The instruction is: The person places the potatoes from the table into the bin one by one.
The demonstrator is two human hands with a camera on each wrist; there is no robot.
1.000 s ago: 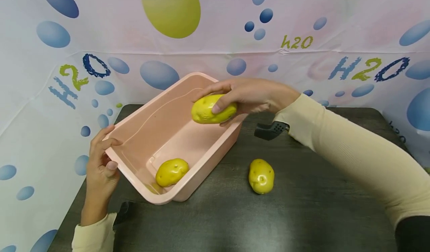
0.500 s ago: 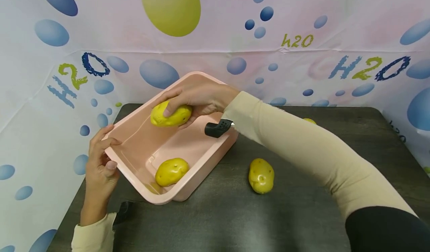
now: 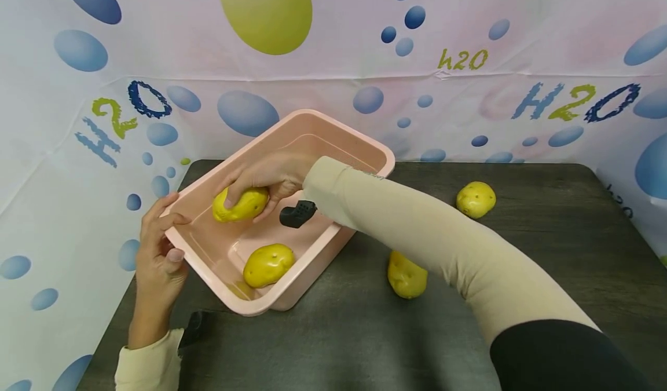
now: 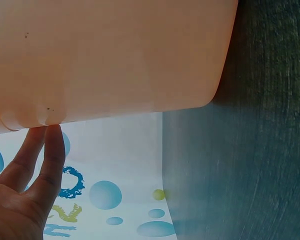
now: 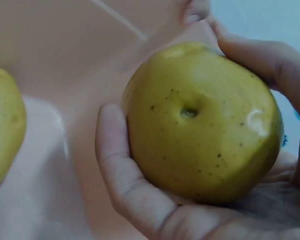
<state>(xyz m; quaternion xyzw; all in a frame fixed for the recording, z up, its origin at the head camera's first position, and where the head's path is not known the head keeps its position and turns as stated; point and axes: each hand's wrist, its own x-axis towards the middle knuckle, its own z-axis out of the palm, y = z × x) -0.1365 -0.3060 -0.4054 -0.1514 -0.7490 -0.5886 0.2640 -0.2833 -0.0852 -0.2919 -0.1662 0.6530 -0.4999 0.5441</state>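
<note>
In the head view my left hand (image 3: 160,255) grips the rim at the left corner of a pink plastic tub (image 3: 314,270). From the left wrist view, its fingers (image 4: 54,157) press against the tub's side. My right hand (image 3: 273,176) is inside the tub and holds a yellow potato (image 3: 245,205) by its sides, above the tub floor. That same potato (image 5: 205,125) fills much of the right wrist view, with fingers curled round it. Another potato (image 3: 268,265) lies at the tub's near end.
One potato (image 3: 407,276) lies on the dark table (image 3: 312,350), right of the tub and partly behind the right sleeve. Farther back is another potato (image 3: 476,199). A patterned sheet (image 3: 339,43) hangs behind the table.
My right hand has carried its potato leftward and down into the tub. The far potato on the table has come into view from behind the sleeve. My left hand has stayed on the rim.
</note>
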